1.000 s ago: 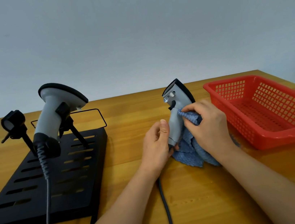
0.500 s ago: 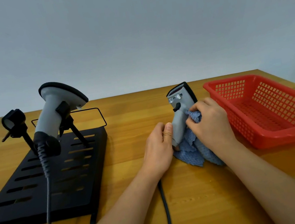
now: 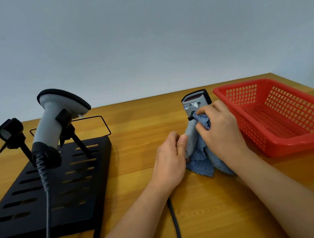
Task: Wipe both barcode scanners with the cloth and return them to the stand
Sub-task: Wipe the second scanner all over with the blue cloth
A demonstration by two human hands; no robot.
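1. The held scanner (image 3: 194,117) stands nearly upright between the two hands, head up with its dark window facing the camera, handle running down and slightly toward the left hand (image 3: 170,161); its long axis is close to vertical, tilted a little away from the person.
2. The left hand makes the lower grip, thumb and fingers curled round the base of the handle; the scanner rises up and to the right from that grip.
3. The right hand (image 3: 220,130) makes the upper grip, fingers bunched on the blue cloth (image 3: 202,159) and pressing it against the handle just under the trigger; the rest of the cloth hangs below that grip onto the worktop (image 3: 132,122).
4. A cable (image 3: 176,227) trails from under the left grip toward the person.
5. The stand (image 3: 41,195) lies well to the left of both grips, so the left hand is the nearer one for the return; its near-left clip (image 3: 9,130) is vacant, while the second scanner (image 3: 52,129) sits in the other clip, head up, its cable hanging forward.
6. A red basket (image 3: 277,146) sits just right of the right grip.
7. Judgement: the wipe looks mid-way; the return will be a leftward carry, handle lowest.
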